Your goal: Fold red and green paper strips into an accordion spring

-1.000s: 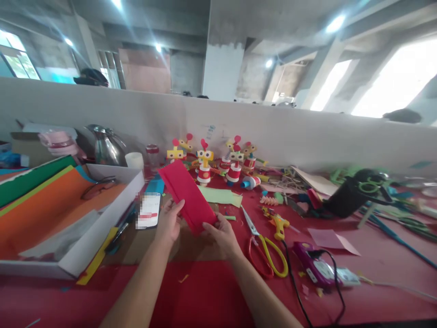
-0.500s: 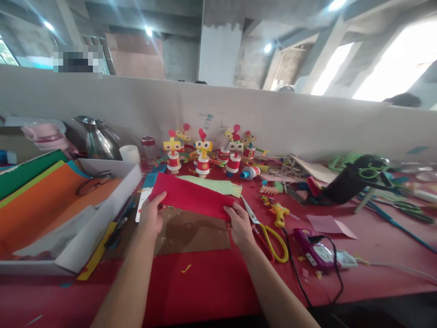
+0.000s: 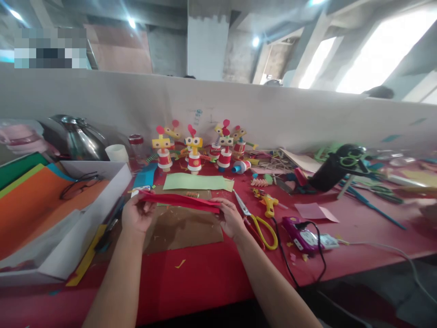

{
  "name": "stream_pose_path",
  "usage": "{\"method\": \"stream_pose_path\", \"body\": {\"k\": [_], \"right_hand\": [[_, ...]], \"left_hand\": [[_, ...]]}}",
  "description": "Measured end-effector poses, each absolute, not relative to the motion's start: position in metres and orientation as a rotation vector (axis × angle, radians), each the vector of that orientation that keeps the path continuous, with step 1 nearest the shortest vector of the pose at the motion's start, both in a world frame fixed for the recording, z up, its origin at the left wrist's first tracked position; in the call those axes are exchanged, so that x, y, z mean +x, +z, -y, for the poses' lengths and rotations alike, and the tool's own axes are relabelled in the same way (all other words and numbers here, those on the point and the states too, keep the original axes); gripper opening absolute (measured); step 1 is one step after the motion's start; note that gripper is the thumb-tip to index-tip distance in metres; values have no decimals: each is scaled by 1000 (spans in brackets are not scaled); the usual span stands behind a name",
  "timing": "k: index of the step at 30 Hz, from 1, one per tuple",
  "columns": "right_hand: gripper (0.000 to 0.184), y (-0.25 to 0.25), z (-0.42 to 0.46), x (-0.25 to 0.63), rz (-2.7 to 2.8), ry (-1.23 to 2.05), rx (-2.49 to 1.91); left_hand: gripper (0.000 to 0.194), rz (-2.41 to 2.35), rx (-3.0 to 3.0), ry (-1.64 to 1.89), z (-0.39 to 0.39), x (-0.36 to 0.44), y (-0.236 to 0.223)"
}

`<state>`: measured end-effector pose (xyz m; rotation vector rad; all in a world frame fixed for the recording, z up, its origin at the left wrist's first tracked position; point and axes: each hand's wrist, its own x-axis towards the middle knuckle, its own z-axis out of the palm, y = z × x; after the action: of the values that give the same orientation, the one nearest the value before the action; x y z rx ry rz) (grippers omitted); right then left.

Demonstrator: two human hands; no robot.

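A sheet of red paper stretches between my two hands, seen nearly edge-on above a brown cardboard piece. My left hand is closed on its left end, and my right hand pinches the right end between thumb and fingers. Behind the sheet lie a light green paper strip and a small striped paper coil. Scissors with yellow and red handles rest just right of my right hand. Several paper-cup figures with yellow heads stand at the back.
At left, a white box holds coloured sheets and glasses. A steel jug stands behind it. To the right are a yellow glue gun, a purple power strip with cables, and a black holder.
The red sheet has tilted from showing its broad face to nearly edge-on, and the green strip and coil behind it show more. The view has shifted slightly to the right.
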<state>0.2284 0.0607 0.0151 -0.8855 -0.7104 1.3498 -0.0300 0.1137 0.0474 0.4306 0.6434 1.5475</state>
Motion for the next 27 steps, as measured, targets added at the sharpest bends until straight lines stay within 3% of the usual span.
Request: {"method": "stream_pose_path", "body": {"k": [4,10,13,23,27], "right_hand": [[10,14,-58,222,872,1282,-893],[32,1,-56,209,1255,903,-974],[34,-2,-55,207,1299,852,-983],[20,2,-51,207,990,1293,-911],[26,2,-51,203,919,1348,-833]], "left_hand": [[14,-568,428,1556,-108,-26,49],[42,-735,638,1351,-90,17,47],[44,-777,701,1338,-89,31,43],[39,-790,721,1394,-98,24,37],[37,-786,738,1392,-101,23,33]]}}
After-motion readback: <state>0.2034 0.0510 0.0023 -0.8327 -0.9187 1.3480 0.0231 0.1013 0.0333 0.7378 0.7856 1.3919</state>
